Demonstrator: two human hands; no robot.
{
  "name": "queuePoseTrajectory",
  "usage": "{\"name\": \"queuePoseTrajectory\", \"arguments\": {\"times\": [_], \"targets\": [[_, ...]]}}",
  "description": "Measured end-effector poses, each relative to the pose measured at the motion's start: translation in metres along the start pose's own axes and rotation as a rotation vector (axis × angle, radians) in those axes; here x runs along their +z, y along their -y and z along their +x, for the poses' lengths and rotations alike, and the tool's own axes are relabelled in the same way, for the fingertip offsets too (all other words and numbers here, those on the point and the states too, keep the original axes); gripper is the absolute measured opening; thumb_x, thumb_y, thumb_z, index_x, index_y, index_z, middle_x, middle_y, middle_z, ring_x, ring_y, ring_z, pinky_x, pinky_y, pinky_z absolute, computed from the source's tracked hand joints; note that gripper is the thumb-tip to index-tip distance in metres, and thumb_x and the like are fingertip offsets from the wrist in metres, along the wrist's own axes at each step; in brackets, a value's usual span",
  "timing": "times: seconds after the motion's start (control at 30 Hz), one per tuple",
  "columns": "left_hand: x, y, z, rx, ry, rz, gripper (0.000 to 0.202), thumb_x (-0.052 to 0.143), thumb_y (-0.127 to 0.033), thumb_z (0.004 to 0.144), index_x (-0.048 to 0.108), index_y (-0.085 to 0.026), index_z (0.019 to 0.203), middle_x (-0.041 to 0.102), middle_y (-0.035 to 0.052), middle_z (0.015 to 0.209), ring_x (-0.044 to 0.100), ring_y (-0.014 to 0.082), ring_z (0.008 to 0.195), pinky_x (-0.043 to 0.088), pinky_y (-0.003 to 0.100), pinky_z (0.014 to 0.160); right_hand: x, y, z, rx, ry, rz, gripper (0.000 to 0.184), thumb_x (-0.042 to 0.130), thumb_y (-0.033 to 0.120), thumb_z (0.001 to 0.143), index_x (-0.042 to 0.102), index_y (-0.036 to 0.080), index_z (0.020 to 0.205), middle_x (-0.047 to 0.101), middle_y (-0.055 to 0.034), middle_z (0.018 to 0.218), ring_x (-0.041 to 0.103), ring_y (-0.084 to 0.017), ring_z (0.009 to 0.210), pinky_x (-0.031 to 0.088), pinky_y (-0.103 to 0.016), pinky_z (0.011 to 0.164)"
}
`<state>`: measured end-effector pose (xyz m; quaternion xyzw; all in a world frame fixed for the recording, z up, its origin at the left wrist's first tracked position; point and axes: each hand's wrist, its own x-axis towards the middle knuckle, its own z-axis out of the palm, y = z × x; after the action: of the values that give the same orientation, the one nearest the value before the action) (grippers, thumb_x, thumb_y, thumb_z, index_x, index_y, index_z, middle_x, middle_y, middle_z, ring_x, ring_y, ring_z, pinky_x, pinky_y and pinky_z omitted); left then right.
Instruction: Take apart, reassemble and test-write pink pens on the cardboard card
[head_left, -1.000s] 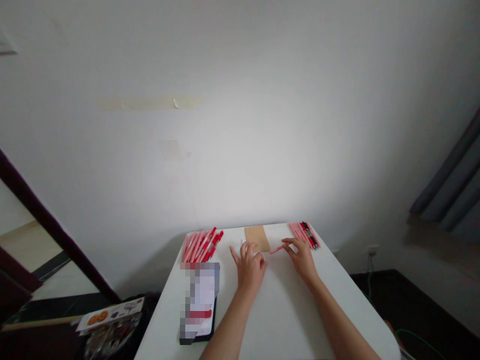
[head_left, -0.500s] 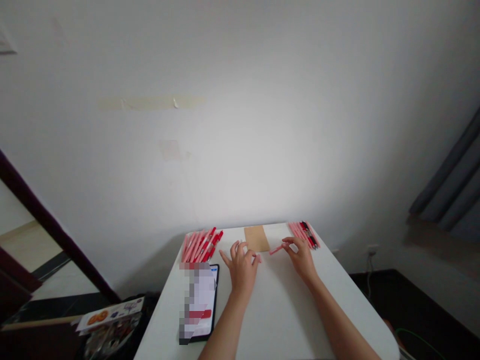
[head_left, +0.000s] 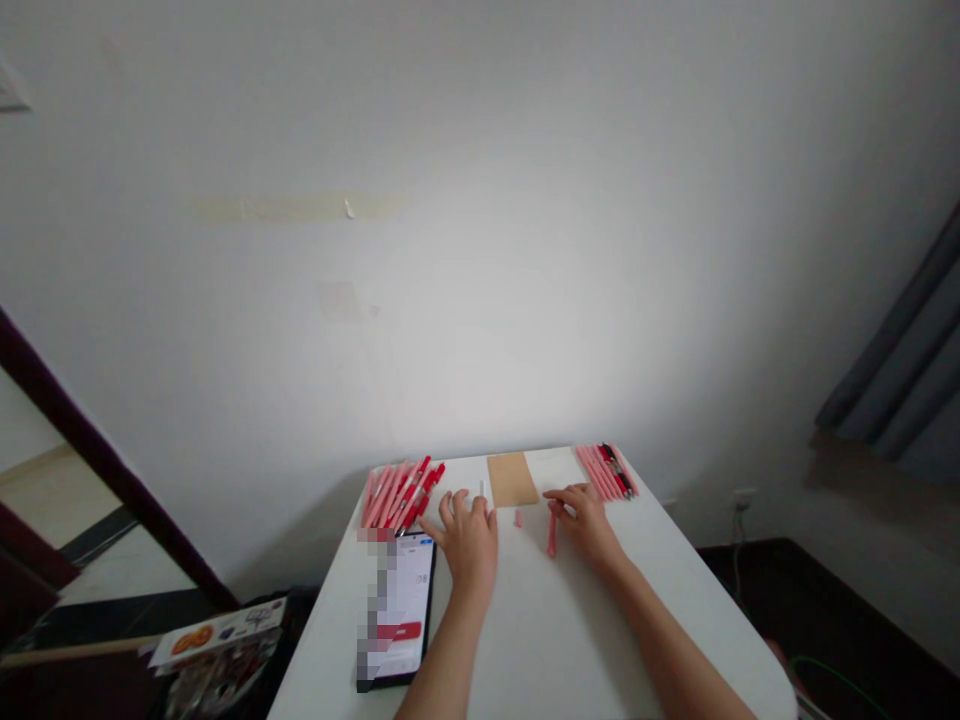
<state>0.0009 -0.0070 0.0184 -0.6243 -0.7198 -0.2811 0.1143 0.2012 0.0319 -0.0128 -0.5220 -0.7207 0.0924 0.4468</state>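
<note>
My left hand (head_left: 466, 545) is over the middle of the white table, fingers spread and holding nothing. Just beyond its fingertips, a thin white stick (head_left: 483, 489) lies beside a brown card (head_left: 513, 479). A small pink pen piece (head_left: 517, 519) rests on the table between my hands. To the right, my right hand (head_left: 581, 515) has its thumb and fingertips closed at the far end of a pink pen barrel (head_left: 552, 538), which points back toward me. Whether the barrel also touches the table, I cannot tell.
Several pink and red pens (head_left: 401, 495) lie at the back left. Another row of pink and black pens (head_left: 606, 472) sits at the back right. A phone (head_left: 401, 610) with a lit screen lies left of my left arm. The wall (head_left: 480, 300) rises behind the table.
My left hand has let go of the small pink piece, moved left and spread its fingers. My right hand has shifted left and lower, and the pink barrel has turned from slanting sideways to pointing toward me.
</note>
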Motion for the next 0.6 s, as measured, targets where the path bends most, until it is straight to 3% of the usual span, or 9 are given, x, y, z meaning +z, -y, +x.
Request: {"name": "queuePoseTrajectory", "arguments": {"times": [0.13, 0.37, 0.6], "targets": [[0.000, 0.000, -0.001, -0.006, 0.012, 0.016, 0.019, 0.056, -0.029, 0.082, 0.069, -0.028, 0.096, 0.055, 0.0065, 0.122, 0.036, 0.0295, 0.125, 0.015, 0.072, 0.105, 0.003, 0.009, -0.003, -0.002, 0.032, -0.082, 0.018, 0.056, 0.028, 0.085, 0.072, 0.031, 0.093, 0.071, -0.0048, 0.083, 0.055, -0.026, 0.092, 0.039, -0.041, 0.085], [0.000, -0.001, 0.000, -0.002, 0.024, 0.026, 0.017, 0.057, -0.029, 0.081, 0.068, -0.027, 0.094, 0.056, 0.0062, 0.121, 0.037, 0.0298, 0.125, 0.012, 0.073, 0.105, 0.006, 0.016, -0.005, -0.029, 0.065, -0.175, 0.015, 0.059, 0.031, 0.084, 0.071, 0.030, 0.093, 0.069, -0.0061, 0.091, 0.053, -0.028, 0.097, 0.037, -0.044, 0.087], [-0.003, -0.001, -0.002, -0.007, 0.010, 0.052, 0.018, 0.056, -0.028, 0.081, 0.069, -0.026, 0.094, 0.056, 0.0068, 0.119, 0.037, 0.0300, 0.124, 0.016, 0.072, 0.104, -0.011, 0.012, 0.000, -0.004, 0.119, -0.021, 0.015, 0.059, 0.028, 0.082, 0.071, 0.027, 0.092, 0.068, -0.0047, 0.088, 0.053, -0.025, 0.096, 0.039, -0.041, 0.087]]}}
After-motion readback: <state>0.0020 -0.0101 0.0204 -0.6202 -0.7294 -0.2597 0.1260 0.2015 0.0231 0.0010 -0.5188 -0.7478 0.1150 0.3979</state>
